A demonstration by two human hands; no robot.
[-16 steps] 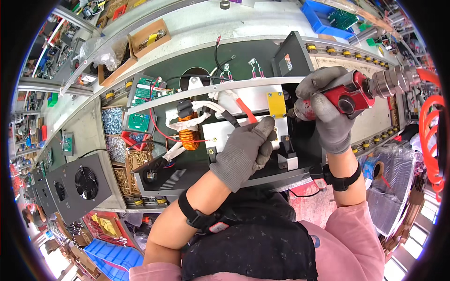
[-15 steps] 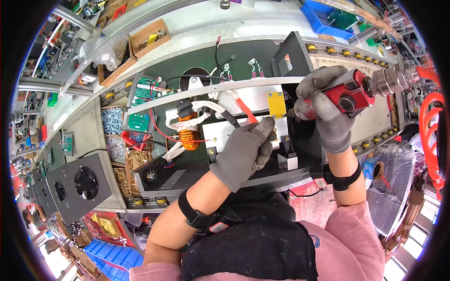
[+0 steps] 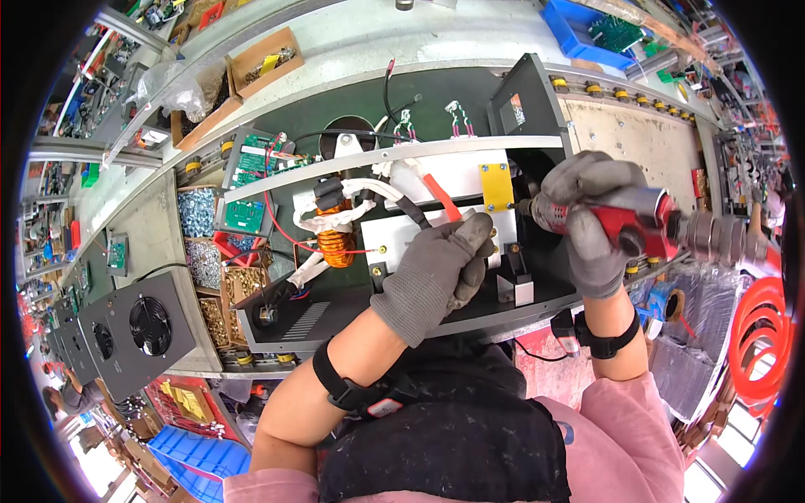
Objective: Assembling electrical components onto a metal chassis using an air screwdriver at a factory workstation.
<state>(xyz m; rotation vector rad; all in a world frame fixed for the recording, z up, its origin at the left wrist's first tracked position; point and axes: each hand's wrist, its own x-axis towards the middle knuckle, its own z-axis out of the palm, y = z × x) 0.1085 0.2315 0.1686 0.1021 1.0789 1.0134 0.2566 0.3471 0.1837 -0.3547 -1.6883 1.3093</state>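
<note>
My left hand point(image 3: 440, 272), in a grey glove, is closed in a pinch over a silver metal block point(image 3: 390, 239). What its fingers hold is hidden; a red-sleeved cable point(image 3: 440, 197) and a black-sleeved one point(image 3: 412, 212) run up to them. My right hand point(image 3: 597, 226), also gloved, grips a red air screwdriver point(image 3: 631, 233) lying sideways. Its nose points left into the dark metal chassis point(image 3: 293, 331), close to a yellow plate point(image 3: 496, 186); the tip is hard to make out. Left of the block sits a copper-wound coil point(image 3: 336, 243).
A coiled red air hose point(image 3: 759, 335) hangs at the right. Trays of small fasteners point(image 3: 198, 214) stand left of the chassis, near a fan panel point(image 3: 138, 331). Roller tracks point(image 3: 616, 94) edge the bench. A blue bin point(image 3: 579, 33) with a circuit board stands at the back.
My right hand and the air screwdriver have moved slightly down, the tool's rear end most of all. The red hose has swung lower. My left hand has stayed almost in place.
</note>
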